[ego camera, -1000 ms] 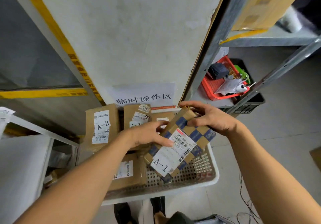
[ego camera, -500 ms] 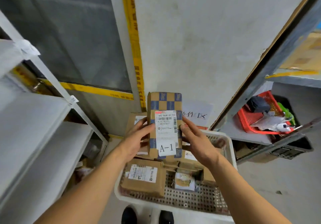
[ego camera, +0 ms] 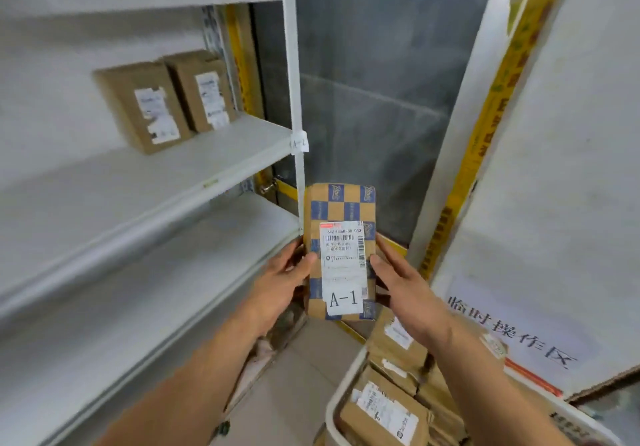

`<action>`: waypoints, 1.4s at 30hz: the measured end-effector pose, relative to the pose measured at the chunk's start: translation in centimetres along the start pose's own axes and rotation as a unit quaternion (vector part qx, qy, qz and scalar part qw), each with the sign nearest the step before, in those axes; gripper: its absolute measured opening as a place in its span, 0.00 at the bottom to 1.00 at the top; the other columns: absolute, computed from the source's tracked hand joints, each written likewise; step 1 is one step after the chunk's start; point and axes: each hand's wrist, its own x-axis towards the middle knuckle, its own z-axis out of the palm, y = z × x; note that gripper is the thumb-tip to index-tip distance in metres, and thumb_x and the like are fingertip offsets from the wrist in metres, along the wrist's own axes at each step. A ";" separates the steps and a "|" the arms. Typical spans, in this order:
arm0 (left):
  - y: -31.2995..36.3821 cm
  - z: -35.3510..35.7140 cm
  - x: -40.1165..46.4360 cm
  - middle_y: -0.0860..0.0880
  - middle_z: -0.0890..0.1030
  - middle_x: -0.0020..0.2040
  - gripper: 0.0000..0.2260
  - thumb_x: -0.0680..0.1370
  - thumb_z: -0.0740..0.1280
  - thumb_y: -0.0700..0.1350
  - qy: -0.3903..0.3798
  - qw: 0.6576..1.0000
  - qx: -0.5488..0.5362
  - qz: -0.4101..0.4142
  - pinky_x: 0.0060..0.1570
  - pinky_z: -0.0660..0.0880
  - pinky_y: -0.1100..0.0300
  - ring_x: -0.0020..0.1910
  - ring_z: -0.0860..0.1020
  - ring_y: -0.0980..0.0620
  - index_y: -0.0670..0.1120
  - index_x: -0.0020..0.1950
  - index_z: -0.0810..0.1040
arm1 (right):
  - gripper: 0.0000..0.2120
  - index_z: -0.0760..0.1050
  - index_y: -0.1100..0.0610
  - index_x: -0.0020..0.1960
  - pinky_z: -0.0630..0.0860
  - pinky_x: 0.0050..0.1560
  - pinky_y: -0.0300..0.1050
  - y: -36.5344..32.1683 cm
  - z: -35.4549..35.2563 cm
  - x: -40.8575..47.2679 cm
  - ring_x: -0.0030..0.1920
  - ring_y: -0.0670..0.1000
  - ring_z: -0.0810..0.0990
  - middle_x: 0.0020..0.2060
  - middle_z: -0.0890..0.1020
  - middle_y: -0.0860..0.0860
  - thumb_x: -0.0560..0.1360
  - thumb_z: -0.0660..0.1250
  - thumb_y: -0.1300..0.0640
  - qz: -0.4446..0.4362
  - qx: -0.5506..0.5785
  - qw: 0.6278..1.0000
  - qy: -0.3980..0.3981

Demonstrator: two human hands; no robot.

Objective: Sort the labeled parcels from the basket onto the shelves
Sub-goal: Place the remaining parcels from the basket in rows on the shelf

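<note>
I hold a brown parcel with a blue checker pattern [ego camera: 341, 210] upright in front of me; its white label reads A-1. My left hand [ego camera: 282, 283] grips its left edge and my right hand [ego camera: 403, 286] grips its right edge. The parcel hangs just right of the white shelf unit's post, which carries a small tag [ego camera: 299, 141] that seems to read A-1. Two brown parcels [ego camera: 145, 104] [ego camera: 204, 89] stand on that shelf [ego camera: 173, 172]. The white basket [ego camera: 334, 407] with several brown parcels [ego camera: 384, 411] sits at the lower right.
A lower shelf [ego camera: 138, 307] lies under the tagged one, another above. Behind the parcel is a grey glass door [ego camera: 374, 99] with yellow tape. A white board with a printed sign [ego camera: 512, 331] leans at the right, above the basket.
My view has swung left and up toward the white shelves. The parcel, held in both hands, has risen away from the basket toward the shelf post.
</note>
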 end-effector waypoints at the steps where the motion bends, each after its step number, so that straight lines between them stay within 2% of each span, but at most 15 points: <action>1: 0.9 -2.0 -0.2 0.54 0.83 0.67 0.18 0.82 0.71 0.54 0.005 1.000 0.004 0.017 0.57 0.83 0.52 0.63 0.83 0.52 0.62 0.72 0.77 | 0.24 0.66 0.23 0.74 0.71 0.75 0.57 -0.9 1.9 0.9 0.67 0.38 0.79 0.66 0.81 0.32 0.80 0.67 0.37 -0.006 -0.008 1.000 -0.015; 3: 2.9 -6.0 -0.7 0.56 0.84 0.64 0.15 0.85 0.67 0.50 0.021 0.999 0.011 0.042 0.53 0.84 0.54 0.61 0.84 0.52 0.62 0.71 0.77 | 0.23 0.67 0.22 0.72 0.77 0.71 0.55 -2.5 5.8 2.6 0.66 0.39 0.81 0.67 0.81 0.34 0.82 0.66 0.42 -0.012 0.002 0.999 -0.045; 5: 4.8 -10.1 -1.2 0.56 0.84 0.66 0.17 0.85 0.67 0.49 0.051 0.997 0.009 0.055 0.60 0.82 0.46 0.64 0.83 0.50 0.60 0.74 0.76 | 0.23 0.69 0.19 0.68 0.84 0.59 0.47 -4.3 10.1 4.1 0.65 0.42 0.83 0.66 0.82 0.36 0.84 0.66 0.46 -0.016 0.002 0.997 -0.071; 6: 5.6 -12.3 -1.4 0.56 0.83 0.67 0.17 0.85 0.67 0.49 0.062 0.996 0.007 0.063 0.63 0.81 0.43 0.65 0.82 0.49 0.59 0.75 0.75 | 0.23 0.69 0.18 0.66 0.84 0.56 0.46 -5.3 12.2 4.8 0.64 0.42 0.83 0.66 0.83 0.36 0.84 0.66 0.47 -0.021 0.001 0.996 -0.087; 11: 9.7 -22.3 -3.0 0.56 0.83 0.66 0.17 0.86 0.66 0.51 0.107 0.988 0.031 0.108 0.64 0.79 0.38 0.65 0.83 0.47 0.58 0.75 0.75 | 0.23 0.74 0.19 0.62 0.78 0.68 0.60 -9.4 22.8 8.2 0.64 0.44 0.83 0.64 0.84 0.39 0.85 0.66 0.51 -0.063 -0.004 0.989 -0.134; 17: 12.9 -30.6 -4.5 0.56 0.84 0.65 0.15 0.86 0.64 0.50 0.169 0.976 0.034 0.135 0.63 0.80 0.39 0.63 0.83 0.49 0.58 0.73 0.76 | 0.21 0.72 0.24 0.67 0.82 0.63 0.52 -12.5 32.8 11.5 0.66 0.47 0.83 0.65 0.84 0.39 0.86 0.65 0.51 -0.088 -0.005 0.977 -0.195; 21: 14.0 -34.9 -4.9 0.56 0.85 0.64 0.14 0.87 0.64 0.50 0.216 0.966 0.035 0.139 0.62 0.80 0.41 0.62 0.84 0.50 0.59 0.72 0.77 | 0.22 0.70 0.31 0.75 0.81 0.65 0.54 -13.3 38.1 14.2 0.65 0.46 0.83 0.64 0.84 0.40 0.86 0.65 0.53 -0.094 -0.010 0.969 -0.229; 24: 14.3 -37.6 -4.7 0.56 0.85 0.63 0.14 0.87 0.62 0.48 0.245 0.958 0.045 0.141 0.61 0.80 0.43 0.62 0.83 0.50 0.59 0.72 0.77 | 0.23 0.69 0.34 0.77 0.81 0.64 0.51 -13.4 41.5 16.5 0.62 0.41 0.84 0.63 0.85 0.38 0.86 0.65 0.52 -0.108 -0.021 0.963 -0.246; 26: 14.6 -39.1 -4.0 0.57 0.84 0.65 0.15 0.88 0.62 0.48 0.257 0.953 0.069 0.144 0.61 0.80 0.43 0.64 0.82 0.51 0.60 0.73 0.76 | 0.24 0.69 0.34 0.78 0.82 0.64 0.52 -13.4 43.4 18.4 0.63 0.43 0.84 0.63 0.84 0.39 0.86 0.66 0.53 -0.117 -0.019 0.959 -0.257; 29: 15.2 -41.0 -2.0 0.60 0.81 0.68 0.17 0.88 0.60 0.47 0.280 0.942 0.110 0.148 0.63 0.79 0.43 0.67 0.80 0.49 0.62 0.76 0.73 | 0.24 0.71 0.28 0.73 0.81 0.66 0.56 -13.6 45.8 21.6 0.67 0.47 0.82 0.68 0.82 0.42 0.85 0.67 0.54 -0.124 -0.013 0.957 -0.262; 32: 16.0 -42.2 0.9 0.65 0.80 0.67 0.20 0.88 0.60 0.44 0.297 0.935 0.125 0.148 0.61 0.79 0.49 0.64 0.80 0.58 0.67 0.74 0.73 | 0.26 0.69 0.19 0.66 0.83 0.63 0.52 -14.0 47.7 25.0 0.67 0.45 0.81 0.69 0.79 0.39 0.85 0.68 0.52 -0.138 -0.028 0.956 -0.258; 35: 16.3 -43.0 4.4 0.61 0.78 0.72 0.22 0.88 0.61 0.43 0.313 0.933 0.114 0.138 0.68 0.75 0.40 0.70 0.77 0.49 0.67 0.76 0.71 | 0.28 0.68 0.16 0.64 0.82 0.62 0.44 -14.2 48.7 28.8 0.69 0.43 0.78 0.64 0.79 0.32 0.84 0.68 0.52 -0.149 -0.042 0.957 -0.245; 38: 16.2 -43.4 7.9 0.53 0.74 0.77 0.24 0.87 0.61 0.41 0.324 0.933 0.096 0.121 0.72 0.71 0.33 0.75 0.73 0.43 0.63 0.80 0.67 | 0.27 0.67 0.25 0.73 0.78 0.69 0.50 -13.7 49.3 32.8 0.72 0.44 0.76 0.68 0.78 0.36 0.85 0.68 0.53 -0.149 -0.052 0.960 -0.233; 40: 16.1 -43.5 9.7 0.52 0.73 0.78 0.24 0.87 0.61 0.41 0.331 0.932 0.081 0.120 0.73 0.70 0.35 0.75 0.72 0.44 0.63 0.80 0.66 | 0.27 0.65 0.35 0.80 0.75 0.73 0.53 -13.2 49.7 35.1 0.73 0.44 0.74 0.75 0.75 0.43 0.85 0.67 0.54 -0.151 -0.059 0.959 -0.232; 42: 15.9 -43.6 11.1 0.52 0.72 0.78 0.25 0.87 0.61 0.41 0.340 0.930 0.068 0.125 0.73 0.70 0.38 0.73 0.72 0.47 0.64 0.79 0.64 | 0.28 0.64 0.38 0.81 0.74 0.73 0.50 -13.2 50.2 36.7 0.72 0.43 0.73 0.76 0.74 0.44 0.85 0.67 0.53 -0.160 -0.069 0.959 -0.225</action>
